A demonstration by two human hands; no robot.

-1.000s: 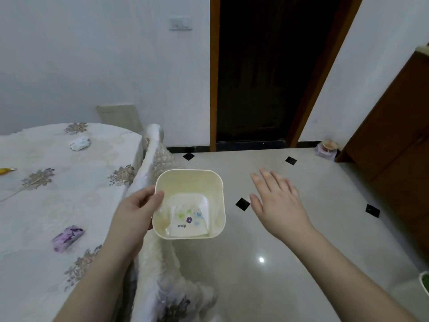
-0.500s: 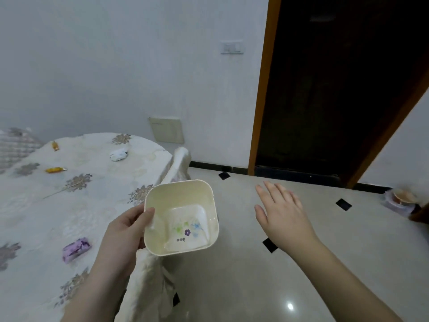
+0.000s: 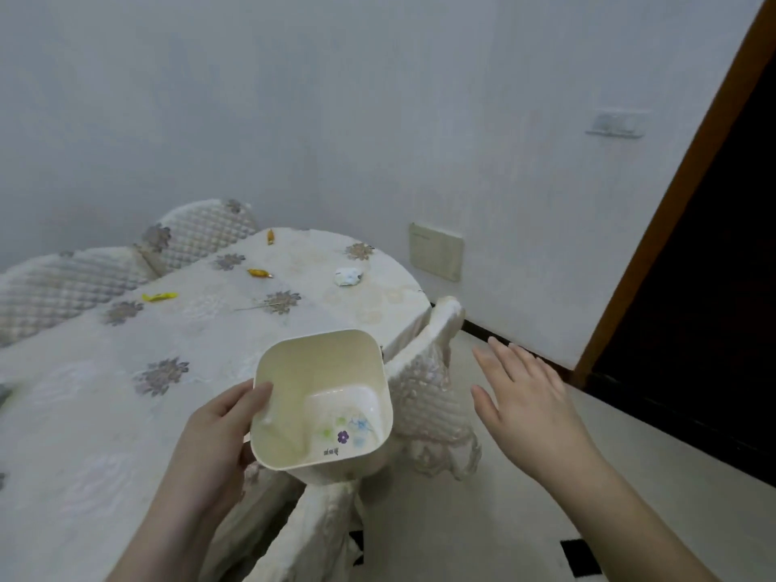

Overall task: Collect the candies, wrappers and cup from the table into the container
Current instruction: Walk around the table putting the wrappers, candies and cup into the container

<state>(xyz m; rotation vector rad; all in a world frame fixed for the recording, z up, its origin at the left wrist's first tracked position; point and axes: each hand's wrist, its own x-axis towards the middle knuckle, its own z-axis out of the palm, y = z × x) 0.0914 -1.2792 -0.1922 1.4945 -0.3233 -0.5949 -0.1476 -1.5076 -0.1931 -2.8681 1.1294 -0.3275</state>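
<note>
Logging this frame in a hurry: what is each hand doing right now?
Left hand: closed on the cream square plastic container, gripping its rim.
Right hand: open, fingers spread, holding nothing.

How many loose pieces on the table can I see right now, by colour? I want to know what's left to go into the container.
Yellow or orange wrapped candies: 3, one far back, one mid-table, one further left
White crumpled wrapper: 1
Total: 4. A blurred item at the left frame edge is not counted. The container looks empty.
</note>
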